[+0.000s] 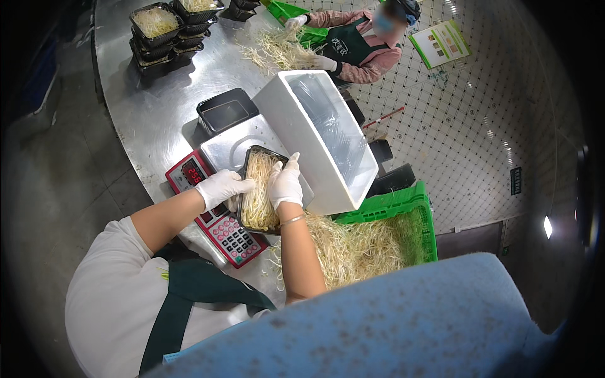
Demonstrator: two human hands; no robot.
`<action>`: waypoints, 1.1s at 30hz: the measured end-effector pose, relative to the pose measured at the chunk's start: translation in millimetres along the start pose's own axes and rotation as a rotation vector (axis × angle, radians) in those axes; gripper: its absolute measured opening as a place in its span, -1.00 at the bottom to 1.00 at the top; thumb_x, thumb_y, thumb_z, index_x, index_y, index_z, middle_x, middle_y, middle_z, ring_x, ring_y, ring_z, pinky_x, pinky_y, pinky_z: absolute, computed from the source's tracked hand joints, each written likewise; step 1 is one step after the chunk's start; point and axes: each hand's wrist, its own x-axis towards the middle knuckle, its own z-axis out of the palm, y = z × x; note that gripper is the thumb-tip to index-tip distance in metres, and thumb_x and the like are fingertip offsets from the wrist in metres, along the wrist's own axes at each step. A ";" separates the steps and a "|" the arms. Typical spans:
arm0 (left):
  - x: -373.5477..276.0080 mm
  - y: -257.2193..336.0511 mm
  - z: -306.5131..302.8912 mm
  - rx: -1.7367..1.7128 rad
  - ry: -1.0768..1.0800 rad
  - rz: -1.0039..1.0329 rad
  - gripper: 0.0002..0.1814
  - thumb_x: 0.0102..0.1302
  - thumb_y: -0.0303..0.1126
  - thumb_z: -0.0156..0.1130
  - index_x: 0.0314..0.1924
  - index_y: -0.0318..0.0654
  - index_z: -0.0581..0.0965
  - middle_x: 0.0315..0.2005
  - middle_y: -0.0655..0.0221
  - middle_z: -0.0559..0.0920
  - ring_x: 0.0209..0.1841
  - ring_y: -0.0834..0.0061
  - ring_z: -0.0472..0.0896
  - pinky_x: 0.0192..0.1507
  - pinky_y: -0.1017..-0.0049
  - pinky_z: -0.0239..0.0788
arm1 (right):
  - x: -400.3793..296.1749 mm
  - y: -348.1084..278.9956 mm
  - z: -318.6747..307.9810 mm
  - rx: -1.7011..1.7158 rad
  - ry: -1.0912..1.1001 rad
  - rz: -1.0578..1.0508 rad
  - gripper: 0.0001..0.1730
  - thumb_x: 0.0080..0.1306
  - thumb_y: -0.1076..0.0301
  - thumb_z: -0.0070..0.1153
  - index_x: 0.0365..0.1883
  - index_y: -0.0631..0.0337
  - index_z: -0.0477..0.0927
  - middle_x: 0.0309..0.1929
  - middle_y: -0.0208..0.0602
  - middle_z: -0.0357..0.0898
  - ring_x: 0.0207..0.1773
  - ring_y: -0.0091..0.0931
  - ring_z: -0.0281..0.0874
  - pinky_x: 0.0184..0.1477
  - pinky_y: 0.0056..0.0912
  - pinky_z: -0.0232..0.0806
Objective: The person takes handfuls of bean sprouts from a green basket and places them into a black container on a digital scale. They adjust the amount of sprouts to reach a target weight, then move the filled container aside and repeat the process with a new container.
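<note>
A black plastic tray [242,219] filled with bean sprouts [260,208] is tilted between my gloved hands, over a red-framed digital scale [236,238]. My left hand [221,190] grips the tray's left edge, its thumb over the sprouts. On the opposite side, my right hand [286,182] holds the right edge, partly covering the sprouts. The hands hide part of the tray's rim. Behind the tray shows the scale's metal plate [257,128], and the scale's red display is lit. Whether the tray touches the plate, I cannot tell.
A white foam box [279,106] holding clear plastic stands right of the scale, an empty black tray [228,111] beyond it. Loose sprouts spill from a green crate [427,227]. Filled trays [156,23] are stacked farther off. Across the steel table [137,108], a co-worker [354,47] handles sprouts.
</note>
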 end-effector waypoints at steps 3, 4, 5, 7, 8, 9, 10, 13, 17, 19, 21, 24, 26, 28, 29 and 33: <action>-6.0 -7.2 -17.2 -0.133 0.068 0.073 -0.75 0.17 -0.26 0.24 -0.34 -0.35 0.59 -0.52 0.34 0.62 -0.56 0.56 0.57 -0.53 0.55 0.39 | -22.3 14.6 5.1 0.373 0.007 -0.234 -0.13 0.38 0.24 -0.04 0.41 0.46 -0.25 0.46 0.20 -0.19 0.52 -0.16 -0.22 0.48 -0.28 -0.24; -26.2 14.6 -15.6 -0.299 0.149 0.069 -0.83 0.17 -0.34 0.23 -0.37 -0.33 0.60 -0.47 0.41 0.62 -0.49 0.66 0.54 -0.43 0.61 0.35 | -37.1 39.7 11.9 0.510 -0.004 -0.313 -0.12 0.38 0.23 -0.04 0.42 0.40 -0.27 0.46 0.16 -0.15 0.50 -0.16 -0.15 0.44 -0.23 -0.10; -32.4 2.3 -46.8 -0.292 0.318 0.189 -0.84 0.16 -0.34 0.24 -0.39 -0.32 0.59 -0.47 0.43 0.61 -0.44 0.65 0.53 -0.34 0.59 0.35 | -62.0 12.5 6.0 0.571 0.019 -0.366 -0.19 0.38 0.39 -0.05 0.45 0.27 -0.22 0.45 0.00 -0.10 0.41 -0.27 0.10 0.27 -0.26 0.21; -50.8 35.9 -75.9 -0.227 0.291 0.317 -0.83 0.18 -0.33 0.21 -0.42 -0.30 0.57 -0.49 0.46 0.58 -0.41 0.64 0.53 -0.27 0.57 0.35 | -120.0 10.6 -24.3 0.598 0.158 -0.328 -0.20 0.38 0.38 -0.04 0.43 0.26 -0.20 0.44 0.01 -0.08 0.39 -0.27 0.11 0.26 -0.26 0.21; -53.2 43.8 -105.8 -0.224 0.336 0.483 -0.84 0.17 -0.36 0.19 -0.43 -0.32 0.58 -0.49 0.41 0.60 -0.43 0.62 0.55 -0.27 0.56 0.38 | -138.0 7.3 -28.4 0.610 0.192 -0.325 -0.21 0.37 0.37 -0.04 0.43 0.26 -0.19 0.43 0.01 -0.07 0.39 -0.27 0.12 0.26 -0.26 0.22; -54.3 51.6 -141.0 -0.220 0.376 0.643 -0.84 0.17 -0.38 0.17 -0.43 -0.33 0.59 -0.48 0.36 0.61 -0.45 0.59 0.57 -0.28 0.54 0.41 | -147.7 5.0 -28.6 0.611 0.205 -0.323 -0.22 0.37 0.37 -0.04 0.42 0.26 -0.18 0.42 0.01 -0.06 0.38 -0.26 0.13 0.25 -0.26 0.22; -49.1 59.3 -179.7 0.033 0.578 0.923 -0.88 0.18 -0.45 0.14 -0.39 -0.33 0.58 -0.45 0.37 0.61 -0.37 0.59 0.58 -0.27 0.50 0.41 | -151.0 0.0 -26.0 0.609 0.201 -0.329 -0.22 0.37 0.36 -0.04 0.41 0.26 -0.17 0.41 0.01 -0.05 0.37 -0.26 0.14 0.25 -0.25 0.22; -39.1 118.1 -295.0 -0.403 0.797 0.855 -0.91 0.22 -0.36 0.20 -0.35 -0.19 0.57 -0.48 0.43 0.60 -0.51 0.63 0.52 -0.47 0.57 0.36 | -134.8 -19.5 -15.9 0.562 0.140 -0.372 -0.24 0.36 0.35 -0.03 0.40 0.26 -0.14 0.39 0.01 -0.02 0.35 -0.26 0.16 0.23 -0.25 0.23; -23.4 187.6 -410.4 -0.315 0.777 0.804 -0.81 0.19 -0.31 0.26 -0.52 -0.17 0.51 -0.70 0.49 0.46 -0.73 0.62 0.34 -0.68 0.51 0.17 | -90.1 -47.8 -3.9 0.468 0.088 -0.438 -0.27 0.35 0.33 -0.02 0.37 0.25 -0.10 0.36 0.02 0.02 0.33 -0.26 0.19 0.21 -0.24 0.25; -8.5 196.2 -427.7 -0.202 0.781 0.680 -0.80 0.24 -0.22 0.21 -0.44 -0.15 0.58 -0.69 0.52 0.50 -0.77 0.66 0.26 -0.69 0.57 0.07 | -60.8 -60.7 4.1 0.409 0.085 -0.454 -0.28 0.35 0.32 -0.01 0.36 0.25 -0.07 0.34 0.02 0.04 0.31 -0.25 0.20 0.20 -0.24 0.26; -2.1 218.6 -403.3 0.057 0.994 0.363 -0.73 0.21 -0.21 0.23 -0.21 -0.25 0.57 -0.50 0.32 0.57 -0.60 0.51 0.47 -0.54 0.49 0.29 | -29.6 -69.9 10.7 0.342 0.102 -0.447 -0.29 0.35 0.32 -0.01 0.35 0.25 -0.05 0.33 0.02 0.06 0.30 -0.25 0.22 0.19 -0.23 0.26; 1.1 257.7 -375.1 0.693 1.487 0.098 -0.41 0.23 -0.13 0.14 0.19 -0.28 0.35 0.03 0.08 0.42 -0.03 0.22 0.47 -0.02 0.21 0.28 | 20.2 -89.6 23.1 0.253 0.107 -0.457 -0.31 0.34 0.30 0.00 0.33 0.24 -0.02 0.30 0.02 0.09 0.28 -0.25 0.24 0.17 -0.23 0.27; 14.0 274.3 -363.3 1.170 1.605 0.010 -0.26 0.27 -0.10 0.01 0.37 -0.29 0.12 0.31 0.03 0.19 0.29 0.13 0.28 0.27 0.07 0.10 | 52.9 -102.0 31.2 0.194 0.109 -0.451 -0.32 0.34 0.29 0.00 0.31 0.24 0.00 0.28 0.02 0.11 0.26 -0.25 0.25 0.16 -0.22 0.28; 29.8 284.5 -356.3 1.571 1.455 -0.038 -0.21 0.32 -0.10 -0.16 0.43 -0.31 -0.11 0.45 0.10 -0.09 0.47 0.17 -0.02 0.39 0.04 -0.13 | 84.5 -114.2 42.0 0.130 0.113 -0.442 -0.34 0.33 0.28 0.01 0.30 0.24 0.02 0.27 0.03 0.13 0.25 -0.24 0.27 0.15 -0.22 0.29; 34.8 284.6 -362.4 1.533 1.425 -0.110 -0.24 0.33 -0.09 -0.24 0.43 -0.31 -0.10 0.45 0.13 -0.10 0.47 0.19 -0.05 0.40 0.05 -0.17 | 99.2 -119.9 47.3 0.100 0.117 -0.435 -0.34 0.33 0.28 0.01 0.30 0.24 0.03 0.26 0.03 0.14 0.24 -0.24 0.28 0.15 -0.22 0.29; 59.9 269.4 -388.1 1.518 1.299 -0.266 -0.30 0.38 -0.09 -0.46 0.44 -0.29 -0.08 0.46 0.19 -0.11 0.49 0.27 -0.08 0.42 0.06 -0.25 | 150.8 -136.5 65.8 -0.017 0.126 -0.387 -0.36 0.32 0.26 0.02 0.27 0.23 0.07 0.23 0.03 0.18 0.22 -0.24 0.31 0.12 -0.21 0.30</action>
